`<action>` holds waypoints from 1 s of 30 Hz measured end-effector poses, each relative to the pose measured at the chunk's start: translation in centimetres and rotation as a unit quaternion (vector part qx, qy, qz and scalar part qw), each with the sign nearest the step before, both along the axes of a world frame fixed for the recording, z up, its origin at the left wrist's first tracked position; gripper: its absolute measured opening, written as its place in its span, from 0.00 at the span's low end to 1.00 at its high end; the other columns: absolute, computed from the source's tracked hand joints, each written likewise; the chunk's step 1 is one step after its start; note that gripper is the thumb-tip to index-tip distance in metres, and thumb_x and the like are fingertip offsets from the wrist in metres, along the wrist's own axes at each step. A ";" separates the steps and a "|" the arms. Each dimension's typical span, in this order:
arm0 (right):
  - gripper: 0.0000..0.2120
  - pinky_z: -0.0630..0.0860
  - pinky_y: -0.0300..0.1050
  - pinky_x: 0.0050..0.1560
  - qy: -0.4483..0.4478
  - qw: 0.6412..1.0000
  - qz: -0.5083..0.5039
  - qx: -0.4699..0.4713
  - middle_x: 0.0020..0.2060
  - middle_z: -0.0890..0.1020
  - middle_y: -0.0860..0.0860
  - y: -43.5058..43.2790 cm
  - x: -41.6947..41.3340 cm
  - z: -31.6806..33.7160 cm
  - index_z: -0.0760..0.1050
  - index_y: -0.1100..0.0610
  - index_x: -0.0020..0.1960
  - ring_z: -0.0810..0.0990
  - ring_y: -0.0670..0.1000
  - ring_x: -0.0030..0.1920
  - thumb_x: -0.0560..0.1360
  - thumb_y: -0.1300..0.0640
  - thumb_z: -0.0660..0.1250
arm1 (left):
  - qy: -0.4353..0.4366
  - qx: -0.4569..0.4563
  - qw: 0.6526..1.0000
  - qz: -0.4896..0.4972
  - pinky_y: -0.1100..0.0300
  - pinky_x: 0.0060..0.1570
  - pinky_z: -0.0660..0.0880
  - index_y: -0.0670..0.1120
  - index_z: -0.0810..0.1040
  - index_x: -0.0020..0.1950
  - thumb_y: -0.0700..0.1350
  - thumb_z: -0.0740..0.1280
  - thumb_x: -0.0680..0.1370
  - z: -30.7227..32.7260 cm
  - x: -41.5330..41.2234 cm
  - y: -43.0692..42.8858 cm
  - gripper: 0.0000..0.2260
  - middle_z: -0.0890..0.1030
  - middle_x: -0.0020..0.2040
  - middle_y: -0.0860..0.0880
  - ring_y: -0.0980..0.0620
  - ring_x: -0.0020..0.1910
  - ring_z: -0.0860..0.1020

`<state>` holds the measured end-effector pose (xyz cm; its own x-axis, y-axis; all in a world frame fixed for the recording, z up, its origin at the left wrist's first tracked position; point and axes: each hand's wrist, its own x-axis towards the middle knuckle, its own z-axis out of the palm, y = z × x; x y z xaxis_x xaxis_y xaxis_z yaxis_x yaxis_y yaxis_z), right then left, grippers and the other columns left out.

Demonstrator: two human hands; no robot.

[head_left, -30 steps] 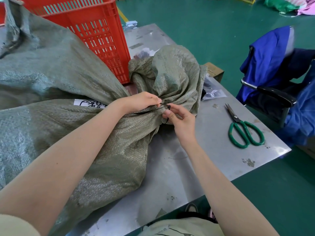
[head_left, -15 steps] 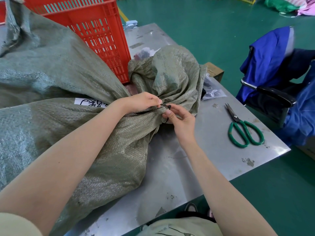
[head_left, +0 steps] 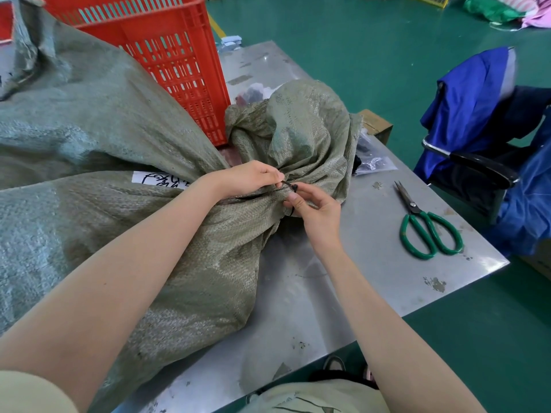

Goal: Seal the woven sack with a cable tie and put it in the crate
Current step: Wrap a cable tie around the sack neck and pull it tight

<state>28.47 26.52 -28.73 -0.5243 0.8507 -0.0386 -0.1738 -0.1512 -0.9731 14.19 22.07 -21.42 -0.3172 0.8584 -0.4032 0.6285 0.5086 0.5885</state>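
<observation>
A large grey-green woven sack point(head_left: 125, 222) lies on its side across the metal table point(head_left: 372, 263), its mouth bunched into a neck with the loose top point(head_left: 301, 129) fanning out behind. A thin black cable tie point(head_left: 290, 186) circles the neck. My left hand point(head_left: 247, 178) pinches one end of the tie on top of the neck. My right hand point(head_left: 316, 208) holds the tie's head end just to the right, fingertips nearly touching the left hand. A red slatted crate point(head_left: 167, 52) stands behind the sack.
Green-handled scissors point(head_left: 426, 231) lie on the table to the right. A small cardboard box point(head_left: 375, 125) and clear plastic bags point(head_left: 372, 163) sit behind the sack top. A chair draped with blue cloth point(head_left: 477, 114) stands beyond the table's right edge. A white label point(head_left: 158, 180) is on the sack.
Both hands stay at the sack's neck on the cable tie; the fingers shift only slightly. The sack and scissors have not moved.
</observation>
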 end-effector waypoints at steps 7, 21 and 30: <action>0.11 0.78 0.32 0.35 -0.016 1.000 -0.008 0.000 0.33 0.81 0.50 0.0 -0.2 -0.5 0.79 0.64 0.54 0.80 0.38 0.27 0.72 0.69 0.68 | -0.016 -0.003 1.000 -0.006 0.65 0.60 0.60 0.47 0.76 0.42 0.49 0.57 0.81 0.0 0.1 0.0 0.12 0.77 0.54 0.49 0.55 0.59 0.71; 0.14 0.82 0.56 0.43 -0.089 0.993 -0.071 -0.024 0.22 0.77 0.42 -0.5 -0.9 0.3 0.72 0.49 0.29 0.77 0.41 0.23 0.68 0.63 0.70 | -0.013 -0.012 1.000 -0.002 0.62 0.60 0.62 0.48 0.75 0.40 0.48 0.56 0.81 -0.4 0.3 0.1 0.13 0.76 0.49 0.53 0.56 0.55 0.70; 0.10 0.80 0.60 0.45 -0.088 0.984 -0.153 -0.001 0.22 0.77 0.40 -1.2 -1.9 0.3 0.73 0.44 0.25 0.84 0.58 0.37 0.64 0.55 0.68 | 0.001 -0.001 0.999 0.039 0.67 0.38 0.60 0.56 0.76 0.34 0.53 0.58 0.79 -0.8 0.4 0.1 0.15 0.69 0.47 0.47 0.52 0.48 0.66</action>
<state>26.61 25.27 -28.40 -0.2294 0.9673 -0.1084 -0.0403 -0.1207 -0.9919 14.56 22.21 -22.25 -0.3834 0.8303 -0.4045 0.5888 0.5572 0.5856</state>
